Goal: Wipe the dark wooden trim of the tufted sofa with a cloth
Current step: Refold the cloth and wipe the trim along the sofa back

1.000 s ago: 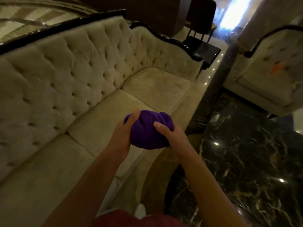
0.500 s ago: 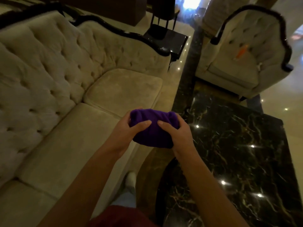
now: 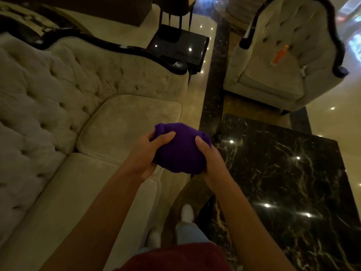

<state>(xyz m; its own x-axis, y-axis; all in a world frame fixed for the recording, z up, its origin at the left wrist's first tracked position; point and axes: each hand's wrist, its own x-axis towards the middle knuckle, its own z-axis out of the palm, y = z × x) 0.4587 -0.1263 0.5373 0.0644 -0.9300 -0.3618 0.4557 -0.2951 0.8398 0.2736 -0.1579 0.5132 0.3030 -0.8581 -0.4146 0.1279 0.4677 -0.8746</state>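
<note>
purple cloth, no readable writing, gripped bunched between both hands.

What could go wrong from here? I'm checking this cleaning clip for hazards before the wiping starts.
1. The purple cloth is bunched between the left hand and right hand; wiped like that, it may skip parts of the curved dark trim.
2. The walkway between the sofa and the marble table looks narrow, so a shin could hit the table's edge.
3. The glossy floor may be slippery.
</note>
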